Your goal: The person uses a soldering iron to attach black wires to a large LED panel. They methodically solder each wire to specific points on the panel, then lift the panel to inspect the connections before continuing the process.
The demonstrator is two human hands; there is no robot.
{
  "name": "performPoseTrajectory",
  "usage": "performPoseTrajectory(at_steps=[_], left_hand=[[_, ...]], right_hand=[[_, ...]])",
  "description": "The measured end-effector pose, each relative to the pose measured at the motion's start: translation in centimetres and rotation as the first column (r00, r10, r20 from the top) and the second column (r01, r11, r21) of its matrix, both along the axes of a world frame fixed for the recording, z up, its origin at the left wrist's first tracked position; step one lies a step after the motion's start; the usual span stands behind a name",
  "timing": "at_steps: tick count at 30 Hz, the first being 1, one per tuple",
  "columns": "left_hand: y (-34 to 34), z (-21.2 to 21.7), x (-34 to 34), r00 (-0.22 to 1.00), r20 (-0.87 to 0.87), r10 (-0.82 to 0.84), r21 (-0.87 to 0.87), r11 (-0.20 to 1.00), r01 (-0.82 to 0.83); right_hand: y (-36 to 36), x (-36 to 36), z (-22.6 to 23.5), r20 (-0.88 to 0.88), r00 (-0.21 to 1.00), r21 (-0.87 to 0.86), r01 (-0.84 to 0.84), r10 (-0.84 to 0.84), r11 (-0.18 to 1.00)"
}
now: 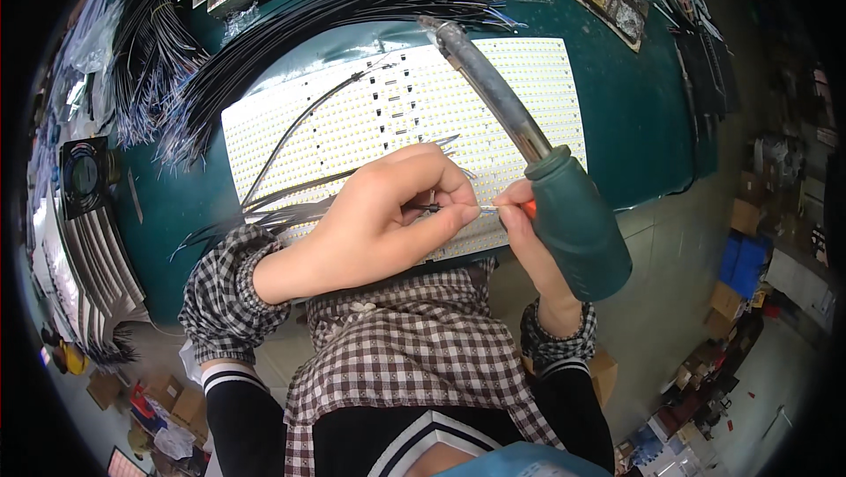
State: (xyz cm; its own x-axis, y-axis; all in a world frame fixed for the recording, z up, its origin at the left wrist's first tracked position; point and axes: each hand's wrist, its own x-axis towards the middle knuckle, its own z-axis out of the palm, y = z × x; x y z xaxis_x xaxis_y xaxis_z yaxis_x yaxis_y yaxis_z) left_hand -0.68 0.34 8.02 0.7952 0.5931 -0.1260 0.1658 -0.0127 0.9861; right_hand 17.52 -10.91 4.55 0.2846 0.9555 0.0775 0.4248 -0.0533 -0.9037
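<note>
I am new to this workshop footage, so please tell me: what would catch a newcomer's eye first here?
First, the big soldering iron with its green handle, held in the right hand at centre. Beside it, the left hand pinches a thin black wire at its end. Under both lies a large white LED panel on the green table, with black wire bundles behind.

The left hand (388,212) pinches a thin black wire (434,207), its tip apparently touching the right hand (529,239), which grips a soldering iron (546,186).
</note>
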Motion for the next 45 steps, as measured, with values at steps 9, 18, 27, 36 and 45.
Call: performPoseTrajectory(at_steps=[9,18,27,36,45], left_hand=[[-0.9,-0.8,0.3,0.999,0.029,0.028,-0.030,0.999,-0.028],[-1.3,-0.4,0.4,1.000,0.012,0.007,-0.058,0.998,-0.006],[-1.1,0.3,-0.3,0.998,0.056,0.031,-0.129,0.991,-0.024],[-1.2,-0.3,-0.3,0.996,0.072,0.047,-0.167,0.985,-0.034],[-1.4,-0.5,0.0,0.997,0.034,0.065,-0.252,0.966,-0.055]], right_hand=[[-0.3,0.2,-1.3,0.099,0.994,0.153,0.020,-0.036,0.988],[0.7,-1.1,0.4,0.338,0.919,0.262,0.115,-0.203,0.958],[0.6,0.5,1.5,-0.091,0.979,0.193,0.195,-0.180,0.962],[-0.1,-0.4,1.7,-0.406,0.913,0.119,0.083,-0.027,0.989],[-0.2,-0.4,1.2,-0.213,0.974,0.008,-0.070,0.070,0.998]])
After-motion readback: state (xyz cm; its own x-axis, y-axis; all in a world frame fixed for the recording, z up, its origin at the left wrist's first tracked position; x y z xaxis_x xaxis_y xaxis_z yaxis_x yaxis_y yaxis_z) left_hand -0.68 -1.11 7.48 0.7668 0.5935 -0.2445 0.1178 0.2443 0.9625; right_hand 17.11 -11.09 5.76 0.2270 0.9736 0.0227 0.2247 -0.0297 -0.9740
